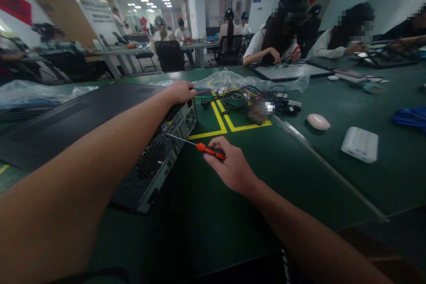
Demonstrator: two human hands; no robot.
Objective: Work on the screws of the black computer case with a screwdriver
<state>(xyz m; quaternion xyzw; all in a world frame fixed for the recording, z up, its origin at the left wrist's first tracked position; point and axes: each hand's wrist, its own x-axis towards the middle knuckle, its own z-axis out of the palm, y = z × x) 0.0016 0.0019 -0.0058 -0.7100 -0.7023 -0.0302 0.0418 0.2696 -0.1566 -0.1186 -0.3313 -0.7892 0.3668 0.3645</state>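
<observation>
The right hand [233, 162] is closed around the handle of an orange-and-black screwdriver [211, 151], thumb and fingers set along the grip. The shaft points toward the left edge of the bench [282, 168], and its tip is at the rear panel [163, 164] of the computer case [83, 111]; whether it engages a screw cannot be told. The left hand [181, 93] rests on the upper rear corner of the case, fingers bent over the edge; how firmly it grips cannot be told.

The case lies flat toward the left edge of the bench, beneath the left forearm. Its rear panel faces the right hand, which is just beside it.

Beyond the hands, toward the far edge, yellow tape [219, 117] marks the surface. A tangle of cables [241, 97] lies there, with clear plastic film [216, 80] behind it. Toward the right edge are a pale pink oval object [318, 122], a white box-shaped device [360, 144] and a blue bundle [409, 117]. At the far edge, a co-worker [259, 46] bends over a flat panel [289, 71].
</observation>
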